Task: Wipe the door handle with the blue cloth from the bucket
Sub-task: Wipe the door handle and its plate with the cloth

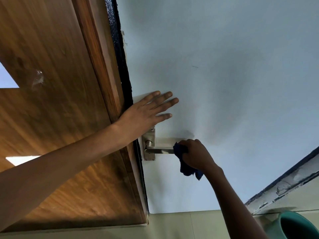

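Gripping the soft, limp blue cloth (pixel 183 153), the right hand (pixel 196 154) closes it around the stiff, slick door handle (pixel 160 150); the left hand (pixel 146 111) lies open, flat on the door (pixel 224 83).

pale blue door (pixel 224 69) carries the metal door handle (pixel 161 150) on its backplate (pixel 149 144) at the door's edge; lever runs from the plate straight into the grip, where the right hand (pixel 196 155) clutches the blue cloth (pixel 185 163) round its far end. Left hand (pixel 146 111) lies flat, fingers spread, on the door face above the grip. Floor (pixel 181 225) below the grip bears a green bucket (pixel 293 225), near the gripping arm, rim only partly visible
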